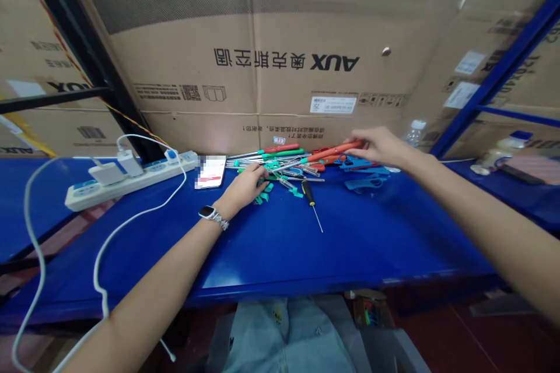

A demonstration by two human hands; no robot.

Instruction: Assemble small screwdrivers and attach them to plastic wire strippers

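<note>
Handle [329, 152], one orange, sits in right hand [373, 143], one yellow-black screwdriver [308, 193] nearby.

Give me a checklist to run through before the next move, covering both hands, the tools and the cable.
1. Right hand has hold of the orange handle: ok, fingers close around its far right end.
2. Left hand has a grip: cannot tell, its fingers are down at the tool pile but partly hidden.
3. Tools lie separately: not ok, handles and shafts cross in the pile.
4. Yellow-and-black screwdriver easy to see: ok, on the near side, its tip toward the person.
5. White cable free of the left forearm: cannot tell, they meet in this view.
</note>
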